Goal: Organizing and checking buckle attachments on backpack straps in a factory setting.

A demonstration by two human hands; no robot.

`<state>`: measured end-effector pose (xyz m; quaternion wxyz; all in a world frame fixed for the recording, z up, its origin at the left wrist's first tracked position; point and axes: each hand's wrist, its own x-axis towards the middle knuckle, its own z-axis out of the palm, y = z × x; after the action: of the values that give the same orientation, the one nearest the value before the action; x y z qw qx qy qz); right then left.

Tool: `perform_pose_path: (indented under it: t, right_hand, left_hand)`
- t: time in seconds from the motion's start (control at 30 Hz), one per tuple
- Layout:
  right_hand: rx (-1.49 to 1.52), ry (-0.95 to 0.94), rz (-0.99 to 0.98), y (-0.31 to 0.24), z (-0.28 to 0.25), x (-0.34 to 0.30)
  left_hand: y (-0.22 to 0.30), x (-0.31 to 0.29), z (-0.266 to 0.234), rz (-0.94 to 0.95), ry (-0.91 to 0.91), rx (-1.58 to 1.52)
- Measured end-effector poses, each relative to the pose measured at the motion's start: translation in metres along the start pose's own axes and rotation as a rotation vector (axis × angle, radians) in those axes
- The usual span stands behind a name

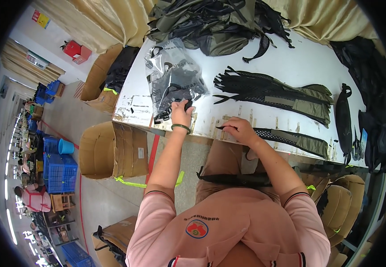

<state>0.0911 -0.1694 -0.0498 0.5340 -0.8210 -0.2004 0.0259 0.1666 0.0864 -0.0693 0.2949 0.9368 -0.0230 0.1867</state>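
My left hand point(182, 116), a green bangle at its wrist, is at the mouth of a clear plastic bag point(170, 73) near the table's front edge. Small black plastic pieces that look like buckles point(185, 91) fill the bag. The fingers are curled among them, and whatever they grip is too dark to make out. Pinched in my right hand point(241, 130) is the narrow black tip of a shoulder strap point(291, 140), mesh and olive fabric, lying along the front edge. A stack of similar straps point(286, 99) lies just beyond it.
Dark olive backpacks point(206, 26) are heaped at the table's back. A black padded piece point(343, 118) and scissors-like tools point(357, 147) lie at the right end. Cardboard boxes point(128, 149) stand on the floor to the left. Another black strip point(237, 179) rests across my lap.
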Motion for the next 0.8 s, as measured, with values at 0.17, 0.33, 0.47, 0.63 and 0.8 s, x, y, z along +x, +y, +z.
perform_pose_path:
  t: [0.17,0.33,0.47,0.63,0.8]
  right_hand:
    - [-0.016,-0.013,0.067,-0.006,-0.002,0.003]
    - [0.122,0.005,0.151,-0.010,-0.005,0.000]
    - [0.104,-0.014,0.187,-0.003,-0.010,-0.002]
    - [0.166,0.021,0.191,-0.015,-0.007,0.004]
    - [0.303,-0.013,0.298,-0.005,-0.016,0.003]
  left_hand:
    - [0.012,0.015,0.016,0.132,0.010,-0.080]
    - [-0.004,0.011,0.017,0.011,-0.030,-0.365]
    - [-0.014,0.001,0.015,-0.134,-0.021,-0.534]
    - [-0.027,0.004,0.011,-0.073,0.005,-0.400]
    - [0.015,0.010,-0.008,0.153,0.118,-0.173]
